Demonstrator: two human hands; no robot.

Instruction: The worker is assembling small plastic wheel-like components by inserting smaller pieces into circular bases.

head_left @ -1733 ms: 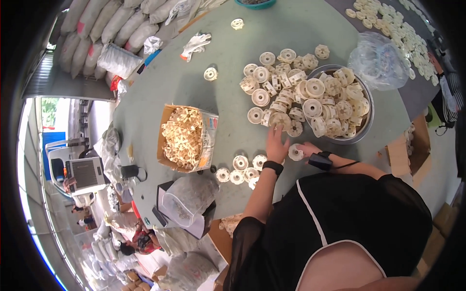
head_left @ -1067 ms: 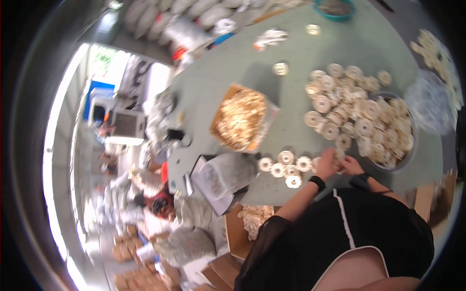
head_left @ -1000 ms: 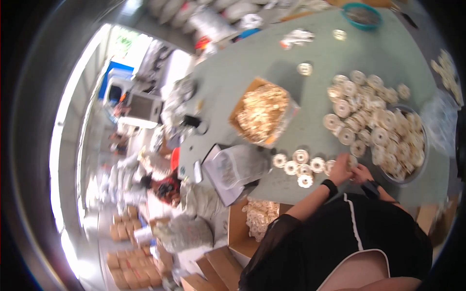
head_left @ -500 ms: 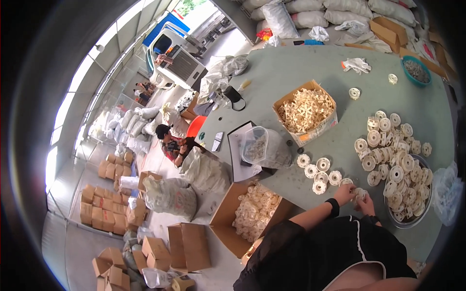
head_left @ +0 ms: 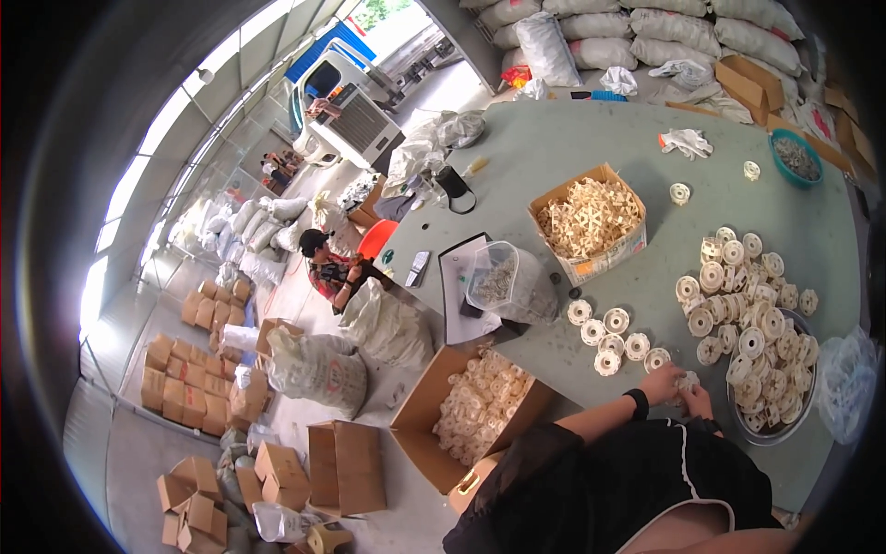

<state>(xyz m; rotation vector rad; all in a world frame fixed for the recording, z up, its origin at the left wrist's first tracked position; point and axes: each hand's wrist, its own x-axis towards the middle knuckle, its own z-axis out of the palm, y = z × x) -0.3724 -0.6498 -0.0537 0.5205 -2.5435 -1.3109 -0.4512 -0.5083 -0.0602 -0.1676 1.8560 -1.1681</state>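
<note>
Close to my body at the table edge, my left hand (head_left: 660, 382) and my right hand (head_left: 698, 402) are closed together on a cream round plastic part (head_left: 687, 379). The fingers partly cover it. Left of my hands lies a group of similar flat round plastic parts (head_left: 637, 346), spread on the table. To the right, a metal bowl (head_left: 810, 406) is heaped with more of them, and a loose pile of round parts (head_left: 729, 277) lies just beyond it.
A carton of small cream pieces (head_left: 591, 222) stands mid-table, near a clear tub of small bits (head_left: 498, 277). A larger open carton (head_left: 420, 420) of cream parts is at my left. A teal basin (head_left: 796, 159), white glove (head_left: 685, 143) and plastic bag (head_left: 847, 383) lie rightward. A person (head_left: 328, 272) sits beyond.
The view has shifted slightly. My hands stay together around the round part, which now shows a little more between my fingers.
</note>
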